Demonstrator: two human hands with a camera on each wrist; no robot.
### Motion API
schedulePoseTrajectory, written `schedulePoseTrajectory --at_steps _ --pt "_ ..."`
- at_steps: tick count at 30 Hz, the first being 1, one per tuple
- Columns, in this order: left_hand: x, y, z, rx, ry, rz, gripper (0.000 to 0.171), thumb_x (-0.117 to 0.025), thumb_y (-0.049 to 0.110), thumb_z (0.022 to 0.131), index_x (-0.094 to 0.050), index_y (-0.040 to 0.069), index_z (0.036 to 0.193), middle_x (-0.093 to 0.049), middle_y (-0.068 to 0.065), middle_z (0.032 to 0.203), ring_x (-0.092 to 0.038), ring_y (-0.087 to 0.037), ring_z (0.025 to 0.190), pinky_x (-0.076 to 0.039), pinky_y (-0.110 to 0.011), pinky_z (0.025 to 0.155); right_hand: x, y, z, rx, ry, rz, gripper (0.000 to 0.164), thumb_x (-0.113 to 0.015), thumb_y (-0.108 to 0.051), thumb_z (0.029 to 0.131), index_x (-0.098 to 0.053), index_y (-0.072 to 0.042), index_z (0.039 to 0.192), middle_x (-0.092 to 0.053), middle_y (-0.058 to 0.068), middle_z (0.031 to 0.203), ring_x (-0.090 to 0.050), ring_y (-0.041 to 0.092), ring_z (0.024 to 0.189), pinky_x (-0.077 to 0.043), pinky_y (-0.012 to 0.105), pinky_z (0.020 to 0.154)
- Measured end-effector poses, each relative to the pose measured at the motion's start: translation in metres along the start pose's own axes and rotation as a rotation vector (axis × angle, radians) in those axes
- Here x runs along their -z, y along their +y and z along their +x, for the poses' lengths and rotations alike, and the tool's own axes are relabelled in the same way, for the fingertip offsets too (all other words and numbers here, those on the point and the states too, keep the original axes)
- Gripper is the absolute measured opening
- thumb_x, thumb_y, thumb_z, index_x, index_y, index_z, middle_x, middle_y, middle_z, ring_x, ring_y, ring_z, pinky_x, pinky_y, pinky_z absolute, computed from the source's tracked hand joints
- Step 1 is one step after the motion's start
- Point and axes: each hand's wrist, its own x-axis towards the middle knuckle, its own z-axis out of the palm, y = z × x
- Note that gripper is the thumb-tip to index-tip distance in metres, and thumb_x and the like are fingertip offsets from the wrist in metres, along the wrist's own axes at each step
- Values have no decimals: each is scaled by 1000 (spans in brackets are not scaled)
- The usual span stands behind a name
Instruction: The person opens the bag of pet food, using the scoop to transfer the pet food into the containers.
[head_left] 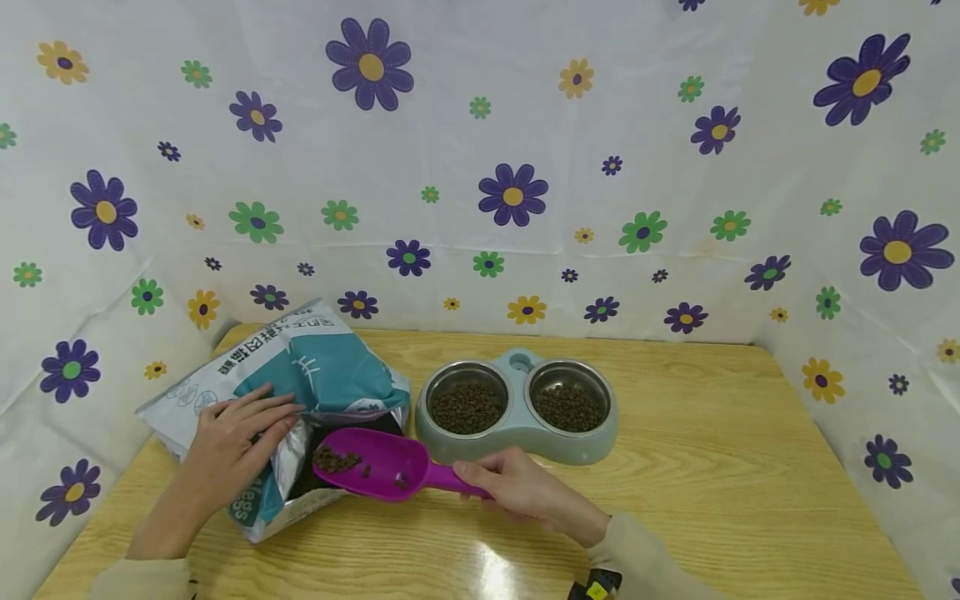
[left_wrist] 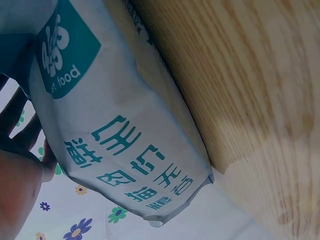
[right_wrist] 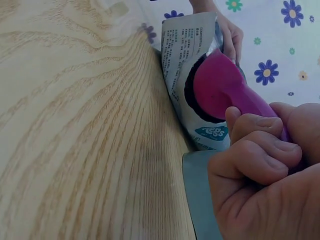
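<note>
In the head view a white and teal pet food bag (head_left: 348,371) lies on its side at the left of the table, its mouth facing the right hand. My left hand (head_left: 243,433) rests on top of the bag with its fingers fairly straight. My right hand (head_left: 517,487) grips the handle of a magenta scoop (head_left: 386,467), fingers curled round it in the right wrist view. The scoop's bowl is at the bag's mouth and carries a few brown kibbles (head_left: 335,460). Inside the bag, most contents are hidden.
Just right of the bag stands a grey-blue double pet feeder (head_left: 517,417). Its two metal bowls both hold brown kibble (head_left: 467,407). A flower-patterned cloth (head_left: 450,167) hangs behind and at the sides of the wooden table (head_left: 712,467).
</note>
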Motion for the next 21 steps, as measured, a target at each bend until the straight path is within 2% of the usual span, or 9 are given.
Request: schedulePoseTrajectory --at_steps 4,11,21 --pt "0 1 0 2 -4 -3 23 -68 14 97 -78 17 117 -74 -13 125 -57 -47 127 -32 -59 91 2 2 -2 12 3 14 52 -62 -46 101 -76 3 95 -46 -3 53 -26 6 40 -25 19 38" --pt "-1 1 -1 5 -1 -1 23 -67 14 97 -78 18 117 -74 -13 125 -57 -46 127 -32 -59 91 6 1 -6 4 7 103 52 -62 -46 101 -72 4 98 -45 -3 56 -25 7 43 -24 21 38" --pt "0 1 1 -1 4 1 23 -68 13 97 -78 19 117 -74 -13 125 -58 -45 128 -31 -58 90 23 -5 -14 32 6 112 49 -62 -41 102 -68 8 101 -41 -5 57 -23 7 44 -23 21 40"
